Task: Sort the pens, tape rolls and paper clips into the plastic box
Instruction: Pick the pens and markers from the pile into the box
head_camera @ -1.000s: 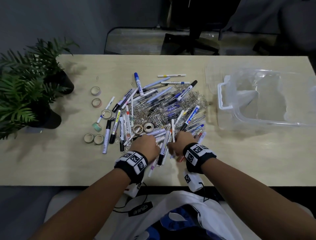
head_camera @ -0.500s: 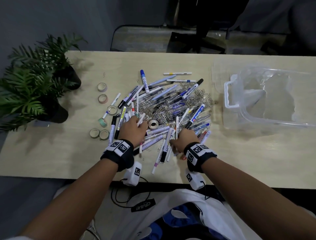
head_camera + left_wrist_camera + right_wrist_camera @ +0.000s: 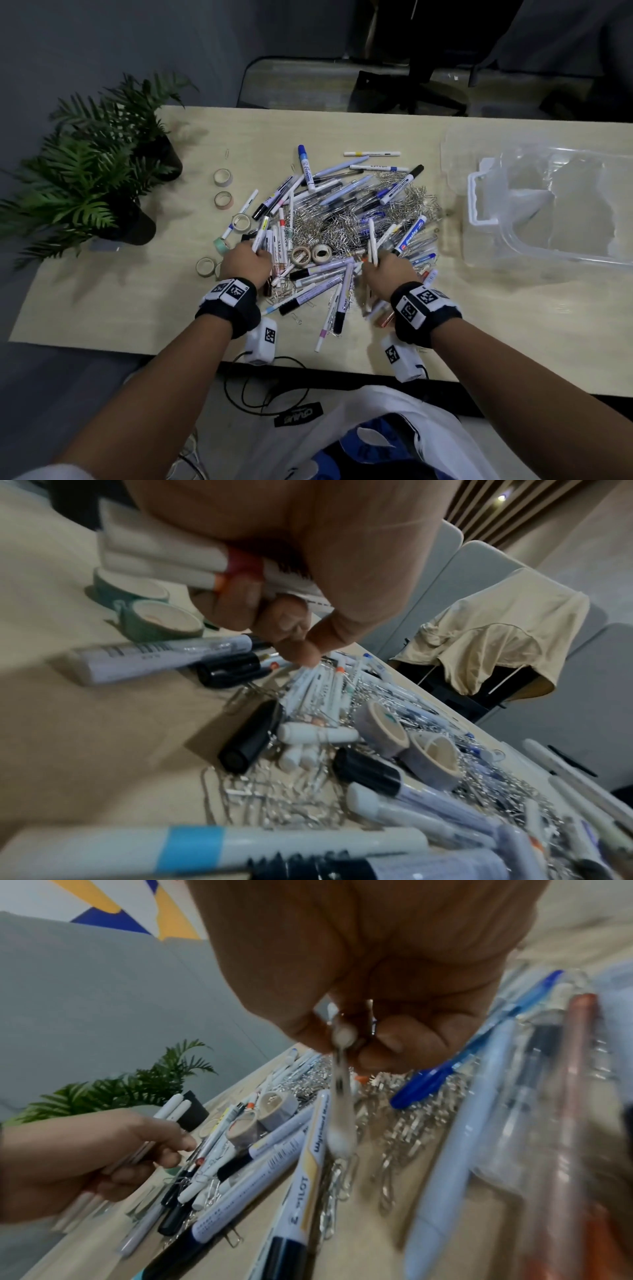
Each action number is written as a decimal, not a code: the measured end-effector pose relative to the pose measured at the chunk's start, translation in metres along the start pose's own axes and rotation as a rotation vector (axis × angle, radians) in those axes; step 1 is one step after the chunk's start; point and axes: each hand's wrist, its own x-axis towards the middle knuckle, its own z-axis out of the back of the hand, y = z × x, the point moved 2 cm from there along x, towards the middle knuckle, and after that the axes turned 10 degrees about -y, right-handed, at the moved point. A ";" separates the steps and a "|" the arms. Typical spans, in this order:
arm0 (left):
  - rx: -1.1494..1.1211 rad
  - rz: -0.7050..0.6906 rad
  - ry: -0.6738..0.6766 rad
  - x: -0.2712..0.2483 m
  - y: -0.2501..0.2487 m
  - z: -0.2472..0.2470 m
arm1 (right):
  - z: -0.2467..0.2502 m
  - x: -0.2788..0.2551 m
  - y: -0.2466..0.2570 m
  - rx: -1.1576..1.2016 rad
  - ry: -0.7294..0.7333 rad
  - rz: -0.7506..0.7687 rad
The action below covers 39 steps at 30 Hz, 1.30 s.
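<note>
A heap of pens [image 3: 346, 205], silver paper clips [image 3: 315, 229] and tape rolls [image 3: 310, 255] covers the middle of the table. My left hand [image 3: 245, 263] sits at the heap's near left and grips a bundle of white pens [image 3: 164, 553], seen also from the right wrist [image 3: 164, 1115]. At the heap's near right my right hand [image 3: 385, 270] holds a few thin white pens [image 3: 372, 243], their blurred ends hanging below the fist [image 3: 339, 1096]. The clear plastic box [image 3: 548, 209] stands at the right, apart from both hands.
Two potted ferns [image 3: 89, 181] stand at the table's left end. Loose tape rolls [image 3: 224, 198] lie between the plants and the heap. The table's near edge [image 3: 308, 366] runs just under my wrists. A chair with a beige cloth [image 3: 496, 631] stands beyond the table.
My left hand has shifted left along the heap and gathered white pens into its fist. My right hand has stayed at the near right of the heap, pens now sticking up from it.
</note>
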 end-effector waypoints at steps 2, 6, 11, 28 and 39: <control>0.027 0.002 -0.010 0.004 0.002 0.000 | 0.000 0.001 0.010 0.000 -0.020 0.040; 0.069 -0.020 -0.009 0.006 0.001 0.002 | -0.005 0.004 0.036 0.071 -0.009 0.094; 0.084 -0.095 0.024 0.011 -0.011 0.006 | -0.015 0.008 0.077 0.132 0.021 0.182; -0.048 -0.030 0.106 0.070 -0.053 0.001 | -0.041 0.078 0.153 0.008 -0.078 0.122; 0.116 -0.093 0.160 0.088 -0.063 -0.006 | -0.044 0.098 0.167 -0.085 -0.039 0.071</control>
